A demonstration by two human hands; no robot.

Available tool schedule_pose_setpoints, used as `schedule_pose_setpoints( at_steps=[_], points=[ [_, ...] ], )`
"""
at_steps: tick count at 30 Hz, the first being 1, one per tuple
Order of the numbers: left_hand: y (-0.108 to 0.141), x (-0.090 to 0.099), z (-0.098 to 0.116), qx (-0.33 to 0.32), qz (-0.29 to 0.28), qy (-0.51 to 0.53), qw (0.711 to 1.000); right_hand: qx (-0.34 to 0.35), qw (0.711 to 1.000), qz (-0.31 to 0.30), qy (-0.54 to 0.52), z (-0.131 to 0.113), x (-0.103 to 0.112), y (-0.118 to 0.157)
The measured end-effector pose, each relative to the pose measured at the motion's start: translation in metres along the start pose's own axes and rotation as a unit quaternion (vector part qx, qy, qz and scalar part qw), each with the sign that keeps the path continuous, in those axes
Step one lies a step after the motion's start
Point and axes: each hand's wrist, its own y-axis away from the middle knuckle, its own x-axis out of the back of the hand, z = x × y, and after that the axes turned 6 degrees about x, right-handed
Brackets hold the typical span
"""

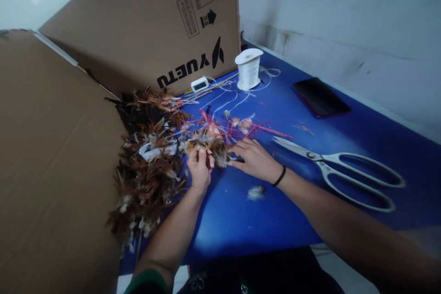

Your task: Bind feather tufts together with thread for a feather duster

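My left hand [200,165] is closed in a pinch on the near edge of a small bunch of brown and grey feathers [200,140]. At the bunch's right end, the thumb and fingers of my right hand [255,158] close around the downy quill ends; the exact contact is partly hidden. A black band circles my right wrist. Pink ribbon strands [223,128] lie tangled just behind the feathers. To the right of my right hand rest large scissors [320,158] with pale handles, blades slightly apart. One loose grey feather tuft [256,192] lies in front of my hands.
Brown feather bundles [148,179] heap along the left, against a large cardboard box [138,23]. Behind the ribbons stand a white ribbon spool [248,70] and a small white device [200,84]. A dark phone [321,96] lies on the blue table [234,220] at right.
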Motion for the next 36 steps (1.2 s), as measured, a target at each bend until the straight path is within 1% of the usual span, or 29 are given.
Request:
schedule_pose_setpoints(
  at_steps=[3, 5, 8, 11, 14, 17, 20, 23, 25, 29, 32, 36],
  points=[
    [-0.001, 0.001, -0.001, -0.001, -0.006, -0.001, 1.000, 0.005, 1.000, -0.019, 0.012, -0.003, 0.002, -0.001],
    [-0.002, 0.001, -0.001, 0.000, -0.009, -0.008, 1.000, 0.000, 1.000, -0.021, 0.011, -0.003, 0.004, -0.002],
    [-0.003, 0.002, -0.002, -0.002, -0.013, -0.010, 1.000, -0.019, 1.000, -0.002, -0.008, 0.001, 0.008, -0.003],
    [-0.004, 0.002, -0.002, 0.002, -0.021, -0.012, 1.000, -0.032, 0.999, 0.031, -0.023, 0.004, 0.010, -0.002],
    [-0.004, 0.002, -0.004, 0.006, -0.024, -0.013, 1.000, -0.012, 0.999, 0.048, -0.001, 0.003, 0.008, -0.002],
    [-0.005, 0.002, -0.006, 0.009, -0.031, -0.007, 0.999, 0.014, 0.999, 0.026, 0.042, -0.004, 0.002, -0.004],
    [-0.006, 0.002, -0.008, 0.012, -0.035, -0.006, 0.999, 0.023, 0.997, 0.008, 0.072, -0.009, -0.004, -0.008],
    [-0.005, 0.002, -0.007, 0.011, -0.037, -0.008, 0.999, 0.025, 0.996, 0.005, 0.083, -0.009, -0.004, -0.010],
    [-0.005, 0.002, -0.007, 0.014, -0.035, -0.007, 0.999, 0.021, 0.997, 0.012, 0.070, -0.007, -0.002, -0.009],
    [-0.005, 0.001, -0.006, 0.024, -0.033, -0.005, 0.999, 0.007, 0.999, 0.046, 0.001, 0.000, 0.006, -0.005],
    [-0.003, 0.001, -0.008, 0.035, -0.062, -0.023, 0.997, -0.004, 0.997, 0.069, -0.039, 0.004, 0.010, -0.004],
    [0.000, 0.002, -0.011, 0.057, -0.136, -0.062, 0.987, -0.012, 0.996, 0.075, -0.050, 0.004, 0.012, -0.004]
  ],
)
